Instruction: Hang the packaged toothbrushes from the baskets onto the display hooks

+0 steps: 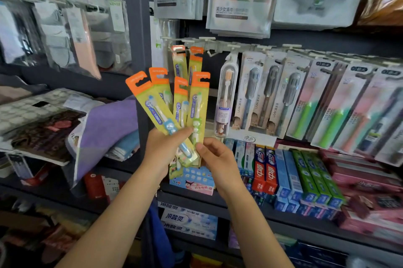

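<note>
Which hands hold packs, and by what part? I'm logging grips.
The left hand grips a fan of kids' toothbrush packs by their bottom ends; the right hand pinches the green-brush pack near its bottom.

We've got a fan of toothbrush packs (174, 102) mid-frame, yellow cards with orange tops, one blue brush and one green. Purple cloth (104, 134) at left. Toothpaste boxes (290, 178) lower right run red, blue and green, and hanging packs (327, 104) at right fade pink.
</note>
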### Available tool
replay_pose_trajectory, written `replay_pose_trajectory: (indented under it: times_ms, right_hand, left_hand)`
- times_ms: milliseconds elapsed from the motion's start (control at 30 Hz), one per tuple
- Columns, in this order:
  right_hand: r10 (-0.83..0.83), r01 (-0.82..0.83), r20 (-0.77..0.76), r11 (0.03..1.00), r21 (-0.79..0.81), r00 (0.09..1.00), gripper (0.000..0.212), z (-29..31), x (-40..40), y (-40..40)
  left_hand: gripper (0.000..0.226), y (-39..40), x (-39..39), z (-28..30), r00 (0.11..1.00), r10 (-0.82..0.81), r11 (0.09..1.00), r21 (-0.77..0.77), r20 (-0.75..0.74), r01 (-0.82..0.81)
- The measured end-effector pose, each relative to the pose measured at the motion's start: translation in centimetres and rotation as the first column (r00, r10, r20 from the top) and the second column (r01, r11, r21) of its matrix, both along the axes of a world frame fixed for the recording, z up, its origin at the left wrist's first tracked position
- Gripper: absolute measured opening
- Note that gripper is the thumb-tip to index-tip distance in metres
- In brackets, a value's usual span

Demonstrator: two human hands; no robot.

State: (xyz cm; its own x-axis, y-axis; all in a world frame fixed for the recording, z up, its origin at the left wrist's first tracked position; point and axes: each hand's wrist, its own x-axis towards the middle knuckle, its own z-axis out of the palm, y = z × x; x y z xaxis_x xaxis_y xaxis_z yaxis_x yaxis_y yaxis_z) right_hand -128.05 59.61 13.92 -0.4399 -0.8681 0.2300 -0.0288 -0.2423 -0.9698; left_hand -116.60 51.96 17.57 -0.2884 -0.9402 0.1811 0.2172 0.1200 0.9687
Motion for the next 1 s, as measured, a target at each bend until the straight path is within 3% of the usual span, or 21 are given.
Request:
replay_pose_trajectory:
  times_ms: [233, 400, 500, 733, 1000]
  right_hand:
    - [-0.076, 0.073, -0.066, 0.996, -0.055, 0.995, 0.013, 1.1, 0.0, 0.0]
    - [-0.013, 0.008, -0.103, 0.999, -0.050, 0.995, 0.014, 1.4, 0.9, 0.4]
    - [0.055, -0.056, -0.030, 0.998, -0.029, 0.998, 0.016, 1.1, 1.1, 1.0]
    - [-0.041, 0.036, -0.137, 0.999, -0.039, 0.990, 0.015, 1.8, 0.8, 1.3]
    - [-0.075, 0.062, -0.127, 0.993, -0.100, 0.989, 0.014, 1.9, 1.6, 1.1]
  left_hand:
    - [0.014, 0.6, 0.3, -0.3, 0.999, 0.024, 1.000, -0.017, 0.047, -0.024]
    - [0.017, 1.0, 0.2, 1.0, 0.997, 0.044, 0.999, -0.004, -0.055, -0.044]
    - [0.016, 1.1, -0.1, 1.4, 0.992, 0.066, 0.998, 0.024, -0.106, -0.064]
    - [0.013, 1.7, 0.0, 1.4, 0.999, -0.007, 1.000, 0.015, -0.054, 0.008]
    - [0.021, 1.7, 0.7, 1.3, 0.999, -0.013, 0.998, -0.065, -0.033, 0.011]
